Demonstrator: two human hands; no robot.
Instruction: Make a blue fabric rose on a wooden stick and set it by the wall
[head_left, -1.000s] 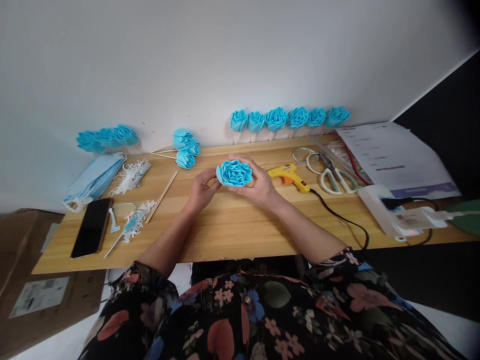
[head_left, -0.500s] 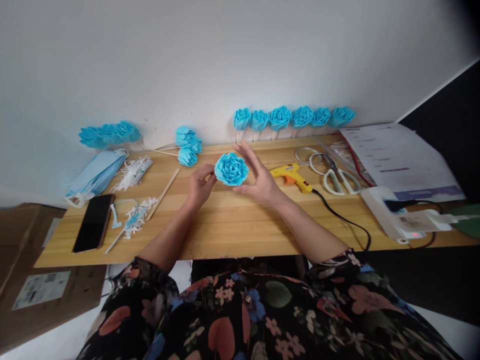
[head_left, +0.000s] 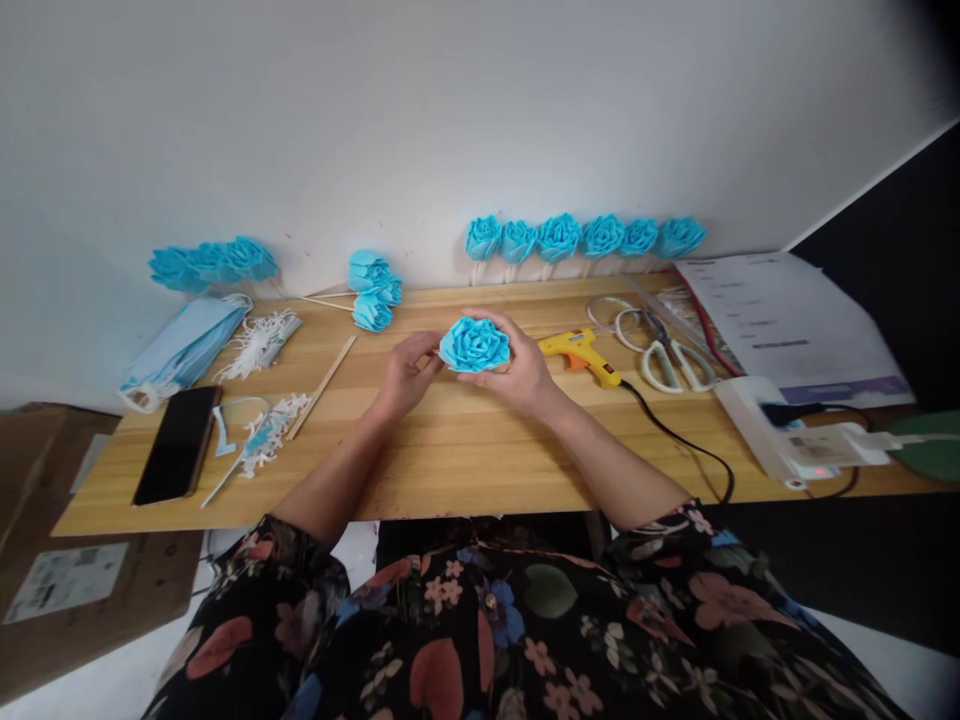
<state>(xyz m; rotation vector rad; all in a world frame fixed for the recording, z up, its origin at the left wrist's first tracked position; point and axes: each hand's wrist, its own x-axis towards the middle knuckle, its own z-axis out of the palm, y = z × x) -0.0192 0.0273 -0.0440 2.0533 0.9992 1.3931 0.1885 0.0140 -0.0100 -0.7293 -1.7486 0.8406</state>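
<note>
Between my hands, above the middle of the table [head_left: 465,450], is a blue paper flower [head_left: 475,345] with layered petals, its face turned up toward me. My right hand [head_left: 521,368] is curved around the flower's head from the right, fingers behind it and thumb below. On the other side, my left hand [head_left: 409,370] is closed in a pinch just behind the petals, at the flower's stem, which is mostly hidden. A yellow glue gun [head_left: 581,357] lies just right of my right hand.
Several blue flowers [head_left: 560,238] lean on the wall. Left are face masks [head_left: 184,345], white strap scraps [head_left: 262,342], a phone [head_left: 178,447] and thin sticks [head_left: 322,388]. Scissors [head_left: 667,350], papers [head_left: 795,330] and a power strip [head_left: 765,430] are right; the glue gun's cord [head_left: 675,435] crosses there.
My right hand has closed in from beside the flower to cup its head. The flower has shifted slightly right and tilted. My left hand keeps its pinch.
</note>
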